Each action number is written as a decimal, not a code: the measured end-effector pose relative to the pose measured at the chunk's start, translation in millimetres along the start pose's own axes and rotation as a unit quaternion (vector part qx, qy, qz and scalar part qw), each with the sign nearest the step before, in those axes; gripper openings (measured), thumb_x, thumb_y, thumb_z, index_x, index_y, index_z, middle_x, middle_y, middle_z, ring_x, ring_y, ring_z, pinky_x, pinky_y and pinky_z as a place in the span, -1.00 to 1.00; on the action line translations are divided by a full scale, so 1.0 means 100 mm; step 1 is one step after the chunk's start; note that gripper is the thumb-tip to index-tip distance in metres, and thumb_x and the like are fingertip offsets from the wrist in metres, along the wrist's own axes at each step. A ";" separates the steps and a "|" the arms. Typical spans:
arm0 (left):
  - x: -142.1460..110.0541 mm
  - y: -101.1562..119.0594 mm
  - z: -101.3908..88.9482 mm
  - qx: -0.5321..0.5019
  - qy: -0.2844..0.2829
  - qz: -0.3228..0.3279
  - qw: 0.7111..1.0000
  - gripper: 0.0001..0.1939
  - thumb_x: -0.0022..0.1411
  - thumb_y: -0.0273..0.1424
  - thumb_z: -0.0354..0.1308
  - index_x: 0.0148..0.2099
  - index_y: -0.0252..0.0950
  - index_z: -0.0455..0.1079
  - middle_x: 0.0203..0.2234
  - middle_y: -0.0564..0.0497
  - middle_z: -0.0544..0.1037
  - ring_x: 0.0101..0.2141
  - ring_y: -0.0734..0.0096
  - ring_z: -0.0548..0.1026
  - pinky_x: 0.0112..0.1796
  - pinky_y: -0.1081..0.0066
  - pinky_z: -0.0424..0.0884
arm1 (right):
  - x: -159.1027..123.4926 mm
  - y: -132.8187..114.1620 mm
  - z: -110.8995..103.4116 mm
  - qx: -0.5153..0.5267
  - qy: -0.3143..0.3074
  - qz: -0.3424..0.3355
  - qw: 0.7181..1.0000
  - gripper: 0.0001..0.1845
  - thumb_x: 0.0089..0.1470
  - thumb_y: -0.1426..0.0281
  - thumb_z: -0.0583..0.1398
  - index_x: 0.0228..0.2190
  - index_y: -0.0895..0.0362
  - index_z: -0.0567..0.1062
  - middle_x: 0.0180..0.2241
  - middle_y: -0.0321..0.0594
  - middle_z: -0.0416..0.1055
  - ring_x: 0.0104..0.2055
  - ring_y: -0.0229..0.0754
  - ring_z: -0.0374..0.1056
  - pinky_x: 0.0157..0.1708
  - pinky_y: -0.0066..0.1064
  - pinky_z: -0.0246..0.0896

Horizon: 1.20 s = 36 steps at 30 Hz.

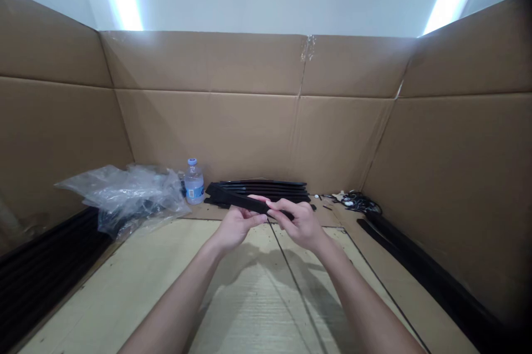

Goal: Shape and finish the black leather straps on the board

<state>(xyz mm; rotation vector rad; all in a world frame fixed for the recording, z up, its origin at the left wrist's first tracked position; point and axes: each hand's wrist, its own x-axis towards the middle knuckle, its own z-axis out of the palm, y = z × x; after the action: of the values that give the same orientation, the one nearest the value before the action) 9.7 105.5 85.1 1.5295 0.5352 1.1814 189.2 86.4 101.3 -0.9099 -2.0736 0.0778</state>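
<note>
Both my hands hold one long black strip (233, 199) in the air above the cardboard-covered table (137, 287). My left hand (235, 226) pinches it from below near its middle. My right hand (299, 224) grips the strip's right end, fingers curled over it. The strip slants up to the left, its far end over a stack of similar black strips (266, 188) lying against the back cardboard wall.
A small water bottle (194, 182) stands at the back, beside crumpled clear plastic bags (124, 193). More black strips lie along the left edge (41, 271) and the right edge (424, 271). Small loose parts (349, 200) sit in the back right corner. Cardboard walls (249, 116) surround the table.
</note>
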 end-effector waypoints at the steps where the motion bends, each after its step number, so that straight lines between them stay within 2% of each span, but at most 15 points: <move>1: 0.01 -0.01 0.01 0.003 0.011 0.004 1.000 -0.68 0.01 -0.40 0.27 -0.13 -0.30 0.40 -0.23 -0.05 0.53 -0.19 0.27 0.46 -0.11 0.27 0.32 | 0.00 -0.01 0.00 0.009 0.003 0.000 1.000 -0.70 0.18 0.26 0.04 -0.27 0.15 0.50 -0.61 -0.34 0.34 -0.64 -0.37 0.13 -0.57 -0.54 0.00; 5: 0.03 0.02 0.05 0.024 0.034 0.012 0.999 -0.76 -0.02 -0.39 0.28 -0.24 -0.34 0.45 -0.29 -0.06 0.56 -0.24 0.30 0.47 -0.14 0.32 0.33 | 0.01 -0.02 0.00 0.039 0.023 0.010 0.999 -0.72 0.17 0.28 0.06 -0.26 0.17 0.49 -0.62 -0.33 0.36 -0.63 -0.36 0.17 -0.56 -0.55 0.07; 9: 0.02 0.04 0.05 0.071 0.060 -0.007 0.996 -0.81 0.04 -0.36 0.22 -0.32 -0.40 0.45 -0.45 -0.08 0.56 -0.39 0.31 0.49 -0.28 0.33 0.37 | 0.02 0.00 0.01 0.047 0.048 0.033 0.997 -0.72 0.17 0.28 0.06 -0.26 0.18 0.48 -0.59 -0.30 0.39 -0.65 -0.36 0.18 -0.60 -0.55 0.07; 15: 0.01 0.04 0.09 0.177 0.113 0.011 0.978 -0.84 0.13 -0.35 0.12 -0.38 -0.36 0.36 -0.60 0.04 0.44 -0.55 0.44 0.38 -0.47 0.44 0.29 | 0.04 0.02 0.05 0.015 0.061 0.058 0.996 -0.69 0.17 0.23 0.05 -0.23 0.14 0.47 -0.46 -0.24 0.49 -0.65 -0.36 0.21 -0.61 -0.53 0.06; 19: -0.02 0.08 0.17 0.252 0.130 0.047 0.958 -0.89 0.16 -0.41 0.09 -0.39 -0.32 0.37 -0.51 0.04 0.39 -0.47 0.44 0.33 -0.43 0.46 0.23 | 0.05 0.03 0.03 -0.034 0.062 0.076 0.995 -0.67 0.19 0.22 0.01 -0.20 0.14 0.46 -0.40 -0.19 0.52 -0.62 -0.33 0.25 -0.55 -0.51 0.08; 21: -0.03 0.10 0.18 0.326 0.131 0.080 0.933 -0.88 0.18 -0.48 0.04 -0.38 -0.32 0.37 -0.45 0.02 0.37 -0.40 0.43 0.33 -0.36 0.45 0.23 | 0.05 0.04 0.02 -0.063 0.051 0.080 0.993 -0.66 0.20 0.21 0.00 -0.20 0.11 0.47 -0.38 -0.18 0.53 -0.56 -0.28 0.32 -0.51 -0.50 0.08; 22: -0.04 0.10 0.19 0.384 0.126 0.099 0.909 -0.86 0.20 -0.51 -0.01 -0.36 -0.32 0.36 -0.44 0.01 0.35 -0.39 0.43 0.32 -0.35 0.45 0.23 | 0.05 0.04 0.02 -0.078 0.043 0.082 0.993 -0.67 0.20 0.21 0.00 -0.20 0.09 0.47 -0.38 -0.18 0.53 -0.52 -0.26 0.36 -0.49 -0.50 0.08; 25: -0.04 0.09 0.16 0.560 0.089 0.136 0.812 -0.78 0.21 -0.62 -0.13 -0.30 -0.33 0.32 -0.42 0.01 0.29 -0.42 0.45 0.29 -0.39 0.46 0.21 | 0.04 0.02 0.02 -0.119 0.010 0.087 0.989 -0.68 0.20 0.21 -0.01 -0.20 0.03 0.47 -0.40 -0.20 0.54 -0.45 -0.19 0.41 -0.47 -0.49 0.06; 27: -0.05 0.08 0.13 0.608 0.064 0.136 0.779 -0.74 0.15 -0.68 -0.15 -0.31 -0.33 0.31 -0.42 0.00 0.27 -0.41 0.42 0.26 -0.40 0.45 0.19 | 0.04 0.01 0.03 -0.143 -0.013 0.092 0.985 -0.69 0.20 0.21 -0.02 -0.21 0.00 0.47 -0.42 -0.21 0.54 -0.44 -0.18 0.42 -0.48 -0.49 0.04; 32: -0.06 0.09 0.07 0.630 0.022 0.141 0.764 -0.72 0.12 -0.70 -0.17 -0.35 -0.28 0.28 -0.41 0.02 0.26 -0.35 0.37 0.23 -0.38 0.42 0.14 | 0.03 0.00 0.04 -0.190 -0.068 0.102 0.974 -0.71 0.21 0.21 -0.02 -0.25 -0.01 0.45 -0.45 -0.24 0.52 -0.45 -0.18 0.39 -0.48 -0.47 -0.02; 36: -0.07 0.14 0.05 0.620 0.003 0.088 0.780 -0.79 0.23 -0.54 -0.19 -0.37 -0.26 0.23 -0.43 0.07 0.23 -0.41 0.42 0.22 -0.44 0.46 0.10 | 0.02 0.00 0.04 -0.204 -0.103 0.099 0.969 -0.71 0.22 0.21 -0.04 -0.28 0.02 0.43 -0.50 -0.25 0.48 -0.48 -0.19 0.35 -0.49 -0.45 -0.07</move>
<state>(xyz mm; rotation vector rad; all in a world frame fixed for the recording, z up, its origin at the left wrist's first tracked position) 8.0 93.2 95.5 2.7210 1.3655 0.9472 185.6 88.4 100.5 -1.4101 -2.2261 -0.1612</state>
